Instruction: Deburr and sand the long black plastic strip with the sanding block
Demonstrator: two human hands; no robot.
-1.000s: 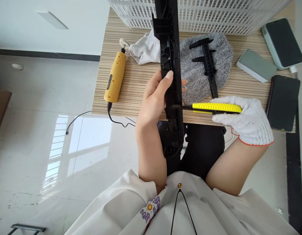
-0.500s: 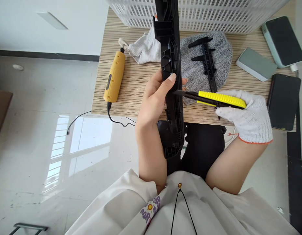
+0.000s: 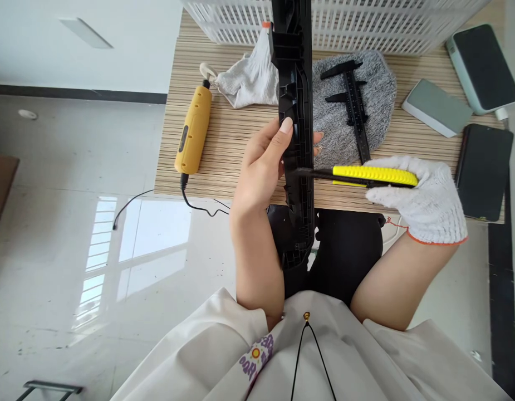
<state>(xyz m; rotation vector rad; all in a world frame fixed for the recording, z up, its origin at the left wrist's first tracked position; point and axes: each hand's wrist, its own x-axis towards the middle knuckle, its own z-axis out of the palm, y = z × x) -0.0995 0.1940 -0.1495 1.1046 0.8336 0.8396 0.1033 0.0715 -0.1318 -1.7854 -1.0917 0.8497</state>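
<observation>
Bare and wrapped round its middle, my left hand grips a long black plastic part that runs from the top of the view down over my lap. The thumb lies on its ribbed face and fingertips show past its right edge. My right hand, in a white knit glove with an orange-red hem, is closed on a yellow and black utility knife. The knife's blade is out, pointing left, and its tip overlaps the part just below my left thumb. Whether the blade touches the plastic I cannot tell.
On the striped table lie a yellow rotary tool with a cord, a white glove, a black caliper on a grey cloth, a grey-green box and two phones. A white plastic basket stands behind.
The knife has come slightly down along the part and lies more level. The black part's upper end has shifted a little to the right, with my left hand still on it.
</observation>
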